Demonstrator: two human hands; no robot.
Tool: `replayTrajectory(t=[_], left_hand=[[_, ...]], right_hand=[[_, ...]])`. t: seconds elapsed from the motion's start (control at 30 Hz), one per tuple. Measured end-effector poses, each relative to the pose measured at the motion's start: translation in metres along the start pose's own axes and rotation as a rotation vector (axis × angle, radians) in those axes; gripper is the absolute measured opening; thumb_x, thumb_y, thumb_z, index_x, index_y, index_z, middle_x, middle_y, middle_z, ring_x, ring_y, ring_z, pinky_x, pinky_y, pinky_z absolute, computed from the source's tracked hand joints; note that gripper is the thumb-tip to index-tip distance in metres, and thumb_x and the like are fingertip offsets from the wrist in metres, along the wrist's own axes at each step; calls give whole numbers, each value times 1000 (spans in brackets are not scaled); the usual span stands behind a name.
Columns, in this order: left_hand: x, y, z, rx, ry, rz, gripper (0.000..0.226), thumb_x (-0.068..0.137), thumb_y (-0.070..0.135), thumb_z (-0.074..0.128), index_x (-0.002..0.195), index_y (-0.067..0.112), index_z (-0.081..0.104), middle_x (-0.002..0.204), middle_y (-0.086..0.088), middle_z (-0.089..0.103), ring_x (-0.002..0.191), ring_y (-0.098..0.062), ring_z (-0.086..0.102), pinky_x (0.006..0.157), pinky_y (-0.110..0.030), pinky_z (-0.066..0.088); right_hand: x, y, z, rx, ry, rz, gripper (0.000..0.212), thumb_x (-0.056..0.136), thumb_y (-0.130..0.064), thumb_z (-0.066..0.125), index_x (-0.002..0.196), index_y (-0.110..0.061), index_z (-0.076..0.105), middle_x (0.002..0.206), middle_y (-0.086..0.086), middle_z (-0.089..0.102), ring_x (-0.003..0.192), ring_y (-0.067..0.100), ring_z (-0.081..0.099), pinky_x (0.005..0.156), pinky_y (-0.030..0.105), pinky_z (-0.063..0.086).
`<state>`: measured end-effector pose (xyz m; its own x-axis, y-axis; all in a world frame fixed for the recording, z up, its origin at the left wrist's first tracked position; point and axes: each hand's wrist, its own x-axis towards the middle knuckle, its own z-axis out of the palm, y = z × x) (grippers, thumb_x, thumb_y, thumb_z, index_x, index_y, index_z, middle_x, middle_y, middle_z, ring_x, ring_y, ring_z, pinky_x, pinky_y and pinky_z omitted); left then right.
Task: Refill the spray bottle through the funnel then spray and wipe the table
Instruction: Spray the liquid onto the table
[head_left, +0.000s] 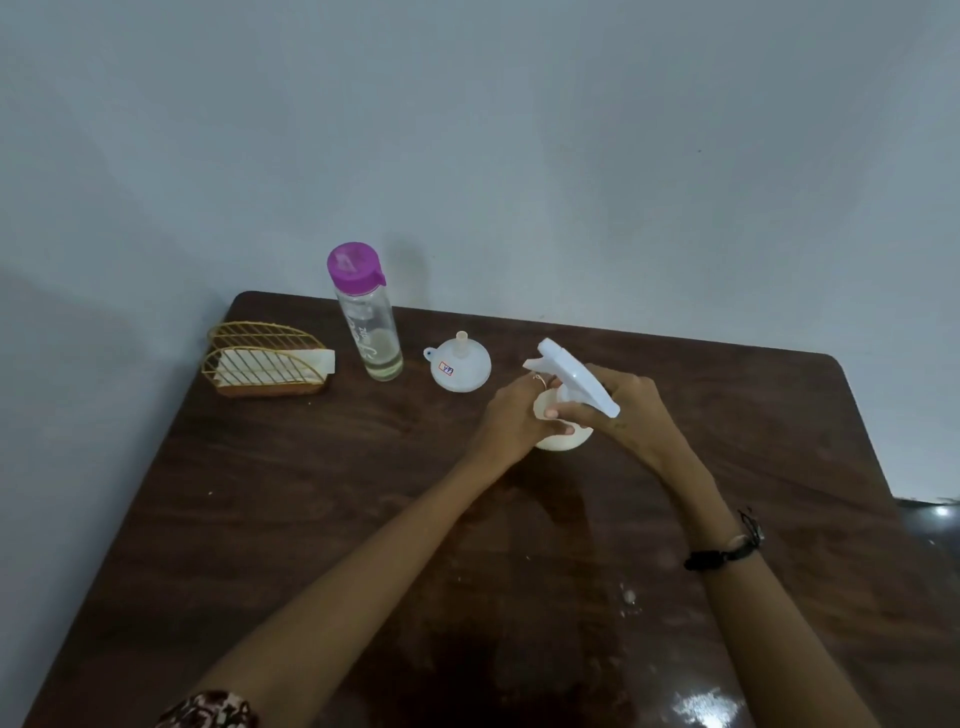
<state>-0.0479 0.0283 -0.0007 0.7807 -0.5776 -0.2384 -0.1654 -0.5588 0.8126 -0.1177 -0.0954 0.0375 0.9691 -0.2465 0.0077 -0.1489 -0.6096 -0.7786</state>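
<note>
Both hands meet on the white plastic spray bottle (563, 415), which stands upright, long axis vertical, in the middle of the dark wooden worktop (311, 519). The left hand (511, 418) wraps the body; the right hand (621, 410) curls round the collar under the trigger head, probably to unscrew it. The translucent white funnel (460, 366) sits mouth-down, spout up, toward the far edge and nearest the left hand, with the clear, purple-capped glass bottle (366, 317) and gold wire napkin holder (267, 358) beyond it, toward the far left corner. Open room lies toward the near edge.

Home room: wooden table (311, 519), napkin holder (265, 358).
</note>
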Motion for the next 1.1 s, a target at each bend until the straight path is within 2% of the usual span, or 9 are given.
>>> replayTrajectory(t=[0.1,0.2,0.3,0.43,0.53,0.7,0.9,1.0,1.1], left_hand=[[14,8,0,-17,75,60,50,74,25,75,119,8,59,114,-12,66,109,-27,59,91,-34,44],[27,13,3,-23,162,83,43,75,27,74,114,10,63,103,-14,68,103,-29,59,85,-35,43],[38,19,8,-27,240,67,43,76,31,74,111,9,64,101,-13,68,101,-28,60,83,-34,43],[52,22,11,-64,284,42,44,73,32,76,107,6,66,98,-12,69,97,-27,62,82,-34,46],[63,19,10,-43,286,13,48,71,36,77,109,9,66,101,-10,70,100,-25,62,84,-34,47],[76,11,7,-120,237,15,52,69,36,78,116,19,63,109,-5,68,107,-22,59,93,-40,47],[85,7,10,-137,228,27,56,70,36,77,120,16,60,114,-7,67,111,-23,58,96,-41,46],[86,7,10,-168,202,19,57,71,34,77,122,16,59,117,-7,65,113,-23,56,97,-38,45],[85,9,6,-195,146,21,56,74,27,76,125,14,56,120,-7,63,115,-22,55,91,-28,43]], right_hand=[[17,6,-6,34,38,40,31,74,-23,78,99,-22,59,86,-20,59,78,-9,57,67,1,42],[35,16,-9,54,103,83,28,74,-21,78,96,-13,61,82,-11,60,73,1,57,63,5,41],[47,27,-11,110,160,98,30,74,-22,78,99,-8,66,89,0,68,81,13,62,69,14,45],[60,36,-13,165,223,138,36,73,-25,78,102,-6,67,91,0,66,84,14,62,73,21,48],[70,34,-13,163,222,139,31,73,-23,79,97,-6,67,78,-11,61,71,4,57,63,10,40],[79,32,-15,199,222,83,22,74,-20,78,93,-21,66,75,-13,63,65,4,53,58,9,38],[86,37,-19,188,180,71,31,76,-22,76,105,-16,68,90,-8,66,74,13,56,61,6,41],[83,37,-16,233,189,93,27,77,-22,75,103,-22,66,90,-13,65,79,14,58,66,8,42],[79,38,-10,325,186,136,27,79,-17,73,106,-15,66,96,-5,68,83,16,63,76,24,51]])
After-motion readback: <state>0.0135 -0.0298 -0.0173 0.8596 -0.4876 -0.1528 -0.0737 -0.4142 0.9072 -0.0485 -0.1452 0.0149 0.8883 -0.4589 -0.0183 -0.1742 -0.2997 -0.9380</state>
